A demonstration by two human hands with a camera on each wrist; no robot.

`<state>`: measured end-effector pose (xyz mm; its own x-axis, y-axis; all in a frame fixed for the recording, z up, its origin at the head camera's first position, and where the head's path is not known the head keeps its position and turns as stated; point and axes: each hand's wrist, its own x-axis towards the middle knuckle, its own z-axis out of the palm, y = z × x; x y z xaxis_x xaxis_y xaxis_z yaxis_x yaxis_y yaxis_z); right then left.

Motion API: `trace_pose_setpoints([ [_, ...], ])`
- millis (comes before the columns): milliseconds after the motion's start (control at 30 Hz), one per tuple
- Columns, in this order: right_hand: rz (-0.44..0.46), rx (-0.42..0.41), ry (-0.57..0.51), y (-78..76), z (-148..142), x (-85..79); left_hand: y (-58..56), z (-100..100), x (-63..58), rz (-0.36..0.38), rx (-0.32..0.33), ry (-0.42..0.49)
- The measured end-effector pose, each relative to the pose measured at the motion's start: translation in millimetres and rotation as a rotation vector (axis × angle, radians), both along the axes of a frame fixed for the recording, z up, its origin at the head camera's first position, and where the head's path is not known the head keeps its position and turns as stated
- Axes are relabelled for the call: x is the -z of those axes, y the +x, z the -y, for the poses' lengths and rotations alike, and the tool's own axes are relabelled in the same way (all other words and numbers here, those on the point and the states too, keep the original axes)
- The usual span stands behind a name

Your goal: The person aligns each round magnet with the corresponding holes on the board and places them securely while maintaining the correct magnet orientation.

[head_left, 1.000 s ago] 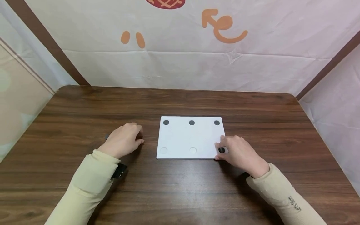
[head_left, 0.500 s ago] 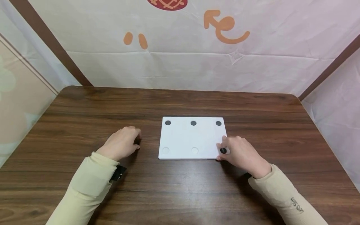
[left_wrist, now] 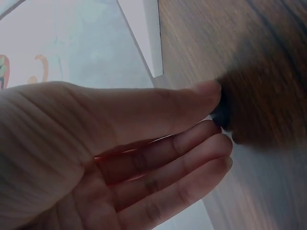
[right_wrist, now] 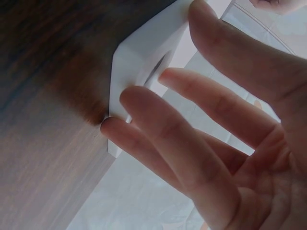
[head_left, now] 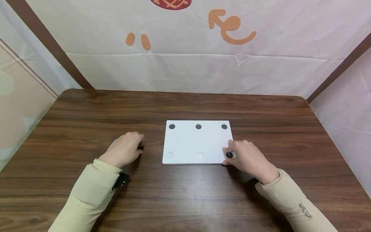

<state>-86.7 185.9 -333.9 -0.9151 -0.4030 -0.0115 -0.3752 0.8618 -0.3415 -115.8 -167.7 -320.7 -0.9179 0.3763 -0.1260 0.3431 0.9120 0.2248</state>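
A flat white board (head_left: 185, 141) lies on the table with round recesses along its two long sides. Dark discs fill the three far recesses, and another black disc (head_left: 229, 155) sits at the near right corner. Around that corner my right hand (head_left: 250, 159) holds the board, thumb at the front edge and fingers at the right side. To the left of the board, low over the table, my left hand (head_left: 124, 149) pinches a small black disc (left_wrist: 220, 114) between thumb and index finger. Its other fingers are loosely curled, and the disc is partly hidden by the thumb.
The brown wooden table (head_left: 185, 199) extends around the board. A printed fabric wall (head_left: 185, 71) rises behind its far edge. Two round recesses (head_left: 200, 155) at the board's near side hold no disc.
My left hand has shifted slightly down and left, and a black disc now shows between its thumb and finger. The dark spot behind that hand is out of sight. The right hand keeps its place.
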Motion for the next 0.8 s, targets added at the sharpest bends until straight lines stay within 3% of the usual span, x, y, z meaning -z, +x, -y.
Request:
trace_pose_setpoints([
  [367, -0.004, 0.0, -0.005, -0.3, 0.6, 0.7, 1.0, 0.1, 1.9, -0.012, -0.021, 0.052],
  [800, 0.009, 0.003, -0.007, -0.3, 0.3, 0.1, 8.3, -5.7, 4.3, 0.004, -0.015, 0.036],
])
